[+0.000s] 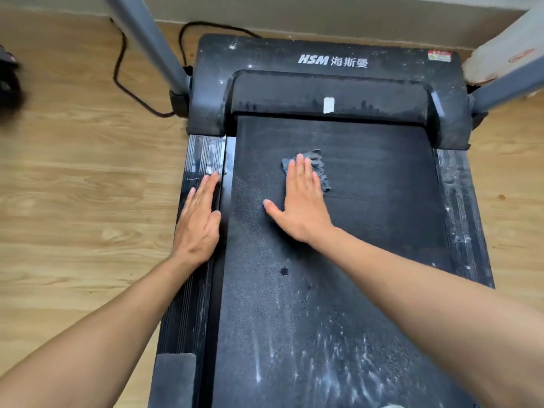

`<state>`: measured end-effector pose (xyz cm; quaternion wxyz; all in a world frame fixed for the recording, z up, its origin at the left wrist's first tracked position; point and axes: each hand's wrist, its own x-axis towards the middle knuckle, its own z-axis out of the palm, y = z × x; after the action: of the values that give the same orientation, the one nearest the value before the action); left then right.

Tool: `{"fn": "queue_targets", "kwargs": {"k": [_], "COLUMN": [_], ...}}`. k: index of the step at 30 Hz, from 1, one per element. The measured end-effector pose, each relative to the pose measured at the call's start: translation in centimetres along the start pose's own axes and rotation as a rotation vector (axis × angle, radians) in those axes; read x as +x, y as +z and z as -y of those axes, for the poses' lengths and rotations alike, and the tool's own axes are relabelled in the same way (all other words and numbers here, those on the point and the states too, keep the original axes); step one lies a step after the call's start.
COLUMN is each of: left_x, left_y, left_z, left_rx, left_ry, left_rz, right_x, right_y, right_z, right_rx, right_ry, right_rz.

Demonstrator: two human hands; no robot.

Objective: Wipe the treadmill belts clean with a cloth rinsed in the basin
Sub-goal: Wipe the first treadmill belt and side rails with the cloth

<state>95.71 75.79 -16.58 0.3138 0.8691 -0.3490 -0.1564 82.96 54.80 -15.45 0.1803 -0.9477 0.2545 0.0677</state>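
Mid-wipe — right hand (pixel 303 201), fingers flat, presses the cloth (pixel 319 169) on the belt (pixel 382 201), left hand (pixel 200 219) flat on the left rail (pixel 206 154) — streaky near end next.

**A room at home, with 1 treadmill on the floor**

A single treadmill (pixel 382 207) stands directly on a wood-pattern plank floor (pixel 73 187), the household laminate kind, with its front end close to a pale wall (pixel 323 10). A black power cable (pixel 117 69) trails loose over the planks beside the left of 2 grey uprights (pixel 147 39). The motor cover (pixel 265 60) carries a consumer brand mark, HSM, and is speckled with white dust. A dark object (pixel 8 81) at the left edge is too blurred to identify.
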Motion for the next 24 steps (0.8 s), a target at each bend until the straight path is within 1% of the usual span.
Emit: {"fn": "queue_targets", "kwargs": {"k": [3,5,6,8,10,11,12,15,19,22,24], "left_x": [0.2,0.3,0.3,0.0,-0.3,-0.5,-0.5,-0.5,-0.4,-0.6,-0.7], "left_y": [-0.6,-0.6,-0.5,0.1,0.9,1.2,1.3,1.5,1.4,1.1,0.8], "left_z": [0.2,0.0,-0.2,-0.6,-0.9,-1.0,-1.2,-1.3,-0.9,-1.0,-1.1], "left_rx": [-0.196,-0.245,-0.222,-0.085,0.076,0.141,0.194,0.319,0.377,0.373,0.327], "left_ry": [-0.038,-0.054,-0.053,-0.017,0.042,0.058,0.064,0.07,0.081,0.079,0.078], "left_rz": [0.017,-0.01,-0.026,-0.057,-0.072,-0.073,-0.073,-0.06,-0.042,-0.039,-0.031], "right_x": [0.3,-0.3,-0.8,-2.0,-3.4,-4.1,-4.8,-7.5,-11.7,-14.0,-14.0], "right_y": [1.1,1.6,1.7,1.3,0.5,-0.1,-0.8,-3.1,-5.1,-4.5,-3.6], "right_z": [3.8,4.6,4.4,3.0,0.1,-1.7,-3.8,-10.3,-17.6,-18.4,-16.2], "right_rx": [-0.101,-0.177,-0.208,-0.266,-0.322,-0.327,-0.316,-0.231,-0.121,0.015,0.104], "right_ry": [-0.252,-0.409,-0.484,-0.62,-0.668,-0.632,-0.553,-0.219,0.21,0.441,0.521], "right_rz": [0.092,0.124,0.134,0.159,0.173,0.167,0.155,0.121,0.072,0.029,-0.016]}}
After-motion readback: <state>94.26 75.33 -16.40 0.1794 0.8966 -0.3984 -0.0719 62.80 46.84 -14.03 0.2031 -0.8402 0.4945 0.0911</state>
